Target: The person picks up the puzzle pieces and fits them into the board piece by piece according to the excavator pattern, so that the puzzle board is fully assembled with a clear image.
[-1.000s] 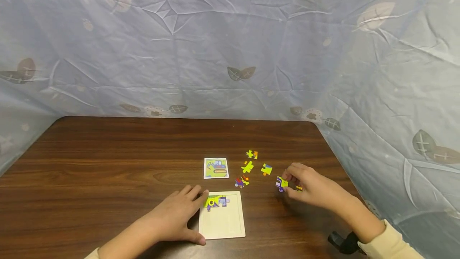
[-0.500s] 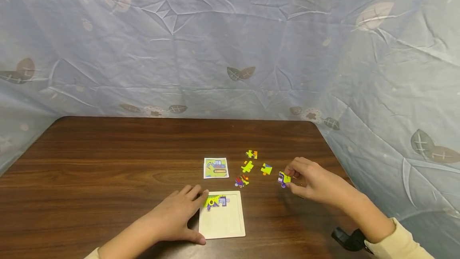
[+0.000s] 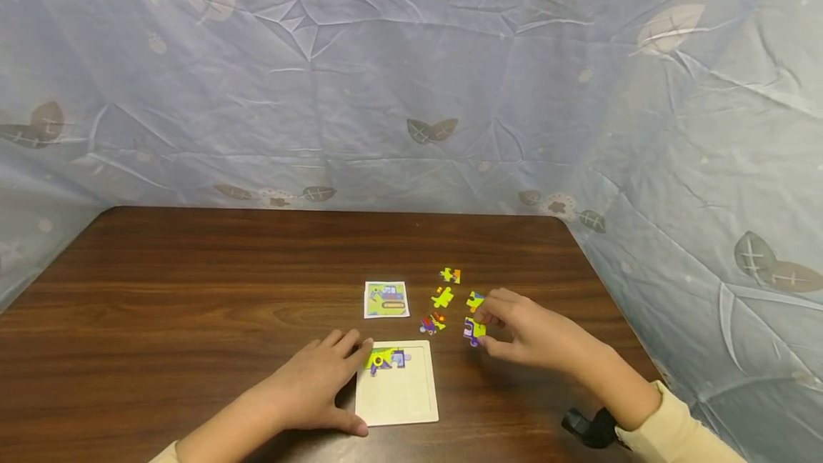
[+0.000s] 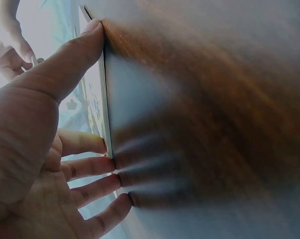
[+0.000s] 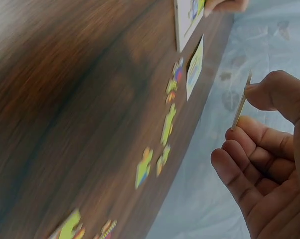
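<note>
From here I see the purple-and-lime piece (image 3: 473,332), pinched by the right hand (image 3: 534,331), has shifted left, nearer the board (image 3: 398,402), though I judge it unplaced; the left hand (image 3: 311,386) grips nothing, touching the board's edge

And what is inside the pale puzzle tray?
Green and purple pieces lie in the puzzle tray, far side, toward the left; elsewhere it is bare. The left hand covers its far left corner, hiding whatever lies beneath.

Between the right hand (image 3: 534,332) and the tray (image 3: 400,400), a strip of surface (image 3: 464,395) gives passage — loose pieces (image 3: 442,299) line its far side, the left hand (image 3: 319,386) bars the tray's left edge.
</note>
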A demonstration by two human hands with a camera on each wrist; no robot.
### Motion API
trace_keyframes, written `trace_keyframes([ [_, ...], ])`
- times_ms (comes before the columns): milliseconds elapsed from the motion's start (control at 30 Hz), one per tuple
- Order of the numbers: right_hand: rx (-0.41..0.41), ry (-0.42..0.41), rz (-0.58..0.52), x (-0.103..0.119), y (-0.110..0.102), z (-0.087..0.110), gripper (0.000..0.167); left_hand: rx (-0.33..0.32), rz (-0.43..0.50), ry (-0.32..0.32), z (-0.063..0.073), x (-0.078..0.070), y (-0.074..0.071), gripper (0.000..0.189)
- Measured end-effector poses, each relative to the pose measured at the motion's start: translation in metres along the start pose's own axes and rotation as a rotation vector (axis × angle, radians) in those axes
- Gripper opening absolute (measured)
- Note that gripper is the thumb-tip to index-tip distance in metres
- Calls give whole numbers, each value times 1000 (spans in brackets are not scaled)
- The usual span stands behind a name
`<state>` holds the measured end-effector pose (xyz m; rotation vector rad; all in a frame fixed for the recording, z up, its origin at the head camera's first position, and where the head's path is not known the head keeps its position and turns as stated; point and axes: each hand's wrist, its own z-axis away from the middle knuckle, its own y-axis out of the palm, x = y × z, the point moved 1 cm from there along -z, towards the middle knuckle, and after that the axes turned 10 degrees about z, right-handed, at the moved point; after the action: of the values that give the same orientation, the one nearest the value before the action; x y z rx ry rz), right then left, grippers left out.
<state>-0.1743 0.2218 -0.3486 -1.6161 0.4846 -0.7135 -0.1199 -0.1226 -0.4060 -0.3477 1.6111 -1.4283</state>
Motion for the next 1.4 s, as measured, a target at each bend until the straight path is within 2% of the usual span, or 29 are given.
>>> trace_keyframes([
  [133,31,3,10,12,2,-13,18,-6,2,3,0,0,0,115],
  [333,18,-47,17,27,7,-32,22,0,16,-9,1,1,0,115],
  [600,32,-86,32,38,14,-46,22,-1,24,-7,3,2,-1,116],
  [867,104,-69,23,43,22,-52,24,1,19,-6,1,1,-1,116],
  [1167,187,-95,108,43,46,-53,23,9,48,-15,1,2,-1,115],
  [1300,188,-114,150,44,55,-53,23,8,38,-7,0,2,0,115],
  [1400,151,-143,179,46,58,-54,22,19,50,-11,0,1,0,116],
])
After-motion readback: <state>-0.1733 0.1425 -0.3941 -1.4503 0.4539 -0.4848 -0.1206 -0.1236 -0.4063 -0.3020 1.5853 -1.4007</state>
